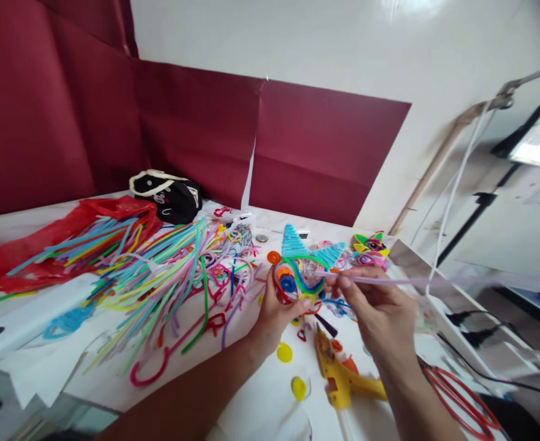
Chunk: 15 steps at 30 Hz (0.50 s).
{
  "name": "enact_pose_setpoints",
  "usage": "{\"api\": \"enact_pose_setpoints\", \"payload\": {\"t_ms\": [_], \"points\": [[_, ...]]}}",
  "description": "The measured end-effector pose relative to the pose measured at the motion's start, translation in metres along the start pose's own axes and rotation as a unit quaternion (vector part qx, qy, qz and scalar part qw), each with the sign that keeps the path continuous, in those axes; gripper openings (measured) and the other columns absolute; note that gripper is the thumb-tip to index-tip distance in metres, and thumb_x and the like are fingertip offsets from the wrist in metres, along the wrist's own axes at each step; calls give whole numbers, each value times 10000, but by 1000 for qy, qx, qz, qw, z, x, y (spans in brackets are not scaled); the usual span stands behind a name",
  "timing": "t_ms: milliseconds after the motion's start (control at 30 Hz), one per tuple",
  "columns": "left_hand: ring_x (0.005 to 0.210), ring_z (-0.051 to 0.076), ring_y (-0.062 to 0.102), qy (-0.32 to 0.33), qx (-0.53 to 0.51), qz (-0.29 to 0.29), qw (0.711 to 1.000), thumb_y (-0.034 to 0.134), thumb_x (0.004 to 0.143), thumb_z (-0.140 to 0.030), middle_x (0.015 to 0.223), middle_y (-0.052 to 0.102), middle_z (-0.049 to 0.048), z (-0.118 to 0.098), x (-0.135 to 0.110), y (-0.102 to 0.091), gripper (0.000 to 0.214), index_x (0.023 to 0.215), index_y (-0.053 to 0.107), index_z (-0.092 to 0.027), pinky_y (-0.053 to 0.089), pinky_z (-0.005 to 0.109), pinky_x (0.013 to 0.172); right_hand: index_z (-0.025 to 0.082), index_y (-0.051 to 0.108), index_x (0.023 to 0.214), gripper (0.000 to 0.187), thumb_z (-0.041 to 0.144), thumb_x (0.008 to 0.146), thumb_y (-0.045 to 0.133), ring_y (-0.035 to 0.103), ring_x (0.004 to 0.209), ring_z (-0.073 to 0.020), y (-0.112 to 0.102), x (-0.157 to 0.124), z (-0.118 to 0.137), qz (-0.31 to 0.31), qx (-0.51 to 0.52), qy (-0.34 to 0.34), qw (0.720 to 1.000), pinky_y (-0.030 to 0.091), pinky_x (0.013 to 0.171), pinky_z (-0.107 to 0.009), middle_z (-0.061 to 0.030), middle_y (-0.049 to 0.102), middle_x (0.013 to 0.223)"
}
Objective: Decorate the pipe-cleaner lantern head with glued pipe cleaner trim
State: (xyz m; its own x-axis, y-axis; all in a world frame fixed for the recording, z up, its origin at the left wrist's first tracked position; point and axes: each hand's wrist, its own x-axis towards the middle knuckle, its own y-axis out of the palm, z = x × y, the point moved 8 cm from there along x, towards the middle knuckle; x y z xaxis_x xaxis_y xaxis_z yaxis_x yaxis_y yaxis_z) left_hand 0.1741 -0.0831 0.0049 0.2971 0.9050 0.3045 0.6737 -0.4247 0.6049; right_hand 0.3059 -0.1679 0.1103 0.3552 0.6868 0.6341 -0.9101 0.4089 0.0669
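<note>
My left hand (276, 309) grips a colourful pipe-cleaner mask (303, 282) by its left and lower edge. Two light-blue wrapped ears rise from its top, and coiled rings in blue, orange and red fill its left side. A lilac pipe cleaner (403, 280) is pinched between the thumb and fingers of my right hand (373, 300). Its near end meets the mask's right part, and the rest stretches off to the right. Whether that end is attached, I cannot tell. Beneath my right hand lies a yellow hot glue gun (341, 376) on the white table.
To the left lie a big heap of loose pipe cleaners (168, 275) and a red plastic bag (72, 239). A black pouch (171, 196) sits behind. Yellow coils (285, 352) dot the table. Another bright mask (371, 245) is at back right, near cables (458, 398).
</note>
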Motion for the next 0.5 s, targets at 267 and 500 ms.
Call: {"api": "enact_pose_setpoints", "payload": {"t_ms": [267,500], "points": [[1253,323,615,-27,-24,-4,999,916,611,-225,1345,636,119,-1,-5,6,968,1424,392,-264,472,497,1096,284,771,951,126,207,857,739,729,792,-172,14,-6,13,27,-180,-174,968,579,754,-314,-2,786,878],[1220,353,628,-7,1,-22,1000,947,571,-305,1324,638,140,17,-2,-6,1045,1435,362,-254,499,530,1055,288,762,1029,260,109,845,721,706,853,-196,26,-12,25,48,-252,-288,923,565,762,-352,-29,769,931]]}}
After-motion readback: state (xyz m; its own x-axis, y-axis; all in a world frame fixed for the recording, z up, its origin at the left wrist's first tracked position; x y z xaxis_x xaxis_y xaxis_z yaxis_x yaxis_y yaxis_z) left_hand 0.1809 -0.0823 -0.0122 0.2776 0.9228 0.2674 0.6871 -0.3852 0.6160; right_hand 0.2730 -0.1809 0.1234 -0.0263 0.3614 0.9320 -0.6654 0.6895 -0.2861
